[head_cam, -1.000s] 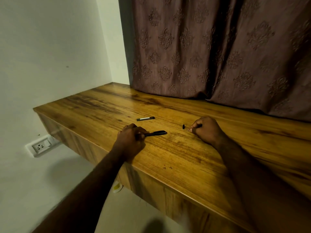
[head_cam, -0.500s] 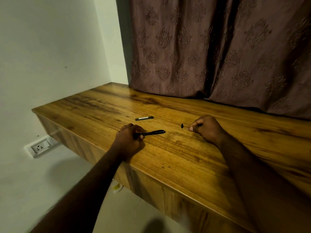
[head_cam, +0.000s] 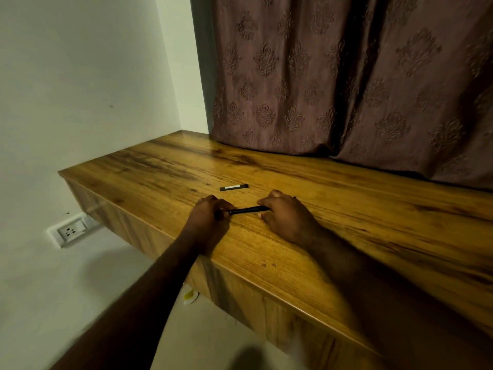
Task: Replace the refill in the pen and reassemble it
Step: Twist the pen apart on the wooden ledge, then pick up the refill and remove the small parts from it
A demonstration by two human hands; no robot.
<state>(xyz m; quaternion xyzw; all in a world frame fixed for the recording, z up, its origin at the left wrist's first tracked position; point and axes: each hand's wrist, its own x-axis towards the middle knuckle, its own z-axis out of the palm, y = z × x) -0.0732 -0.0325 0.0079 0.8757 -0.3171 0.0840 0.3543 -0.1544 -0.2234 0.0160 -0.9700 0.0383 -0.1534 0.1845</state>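
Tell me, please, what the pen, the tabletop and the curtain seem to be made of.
Pen: black, slightly glossy, probably plastic; a faint highlight runs along it.
Tabletop: wood or wood-look laminate, glossy; streaked grain and soft reflections, which one I cannot tell.
Curtain: brownish woven fabric, matte, hanging in folds with raised floral motifs.

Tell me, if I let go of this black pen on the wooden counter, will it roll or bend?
The black pen looks like a slim, straight, round barrel, so it would probably roll on the smooth wooden counter. It spans straight between the left hand and right hand without sagging, so it seems stiff. Being that thin, it is likely light and easily nudged.
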